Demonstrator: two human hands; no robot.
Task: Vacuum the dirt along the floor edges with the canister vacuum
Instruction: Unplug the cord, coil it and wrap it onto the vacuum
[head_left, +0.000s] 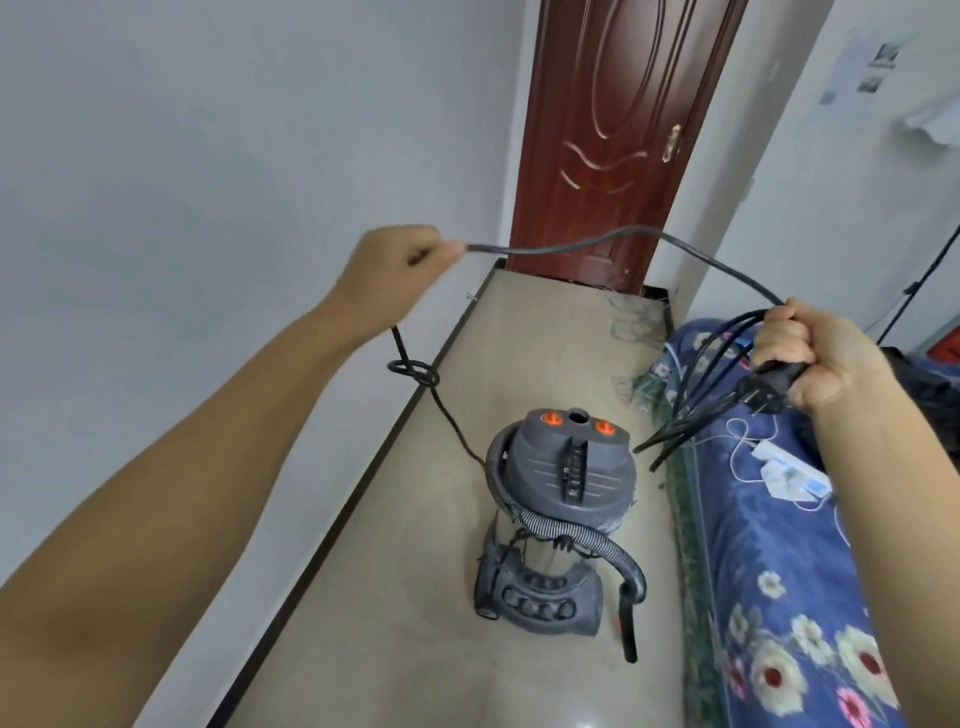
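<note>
The left hand (395, 270) pinches the limp black power cord (571, 244); the right hand (810, 358) grips its gathered loops and, seemingly, the plug. A knot hangs below. The canister vacuum (566, 478) stands on the floor between them, likely heavy; lift by its top handle.

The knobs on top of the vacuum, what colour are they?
Orange: two knobs on the grey vacuum, clearest in the head view.

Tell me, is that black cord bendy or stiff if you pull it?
Probably bendy: the black cord sags between the left hand and right hand. It may snag, since a knot sits below the left hand. The loops in the right hand likely flop.
</note>
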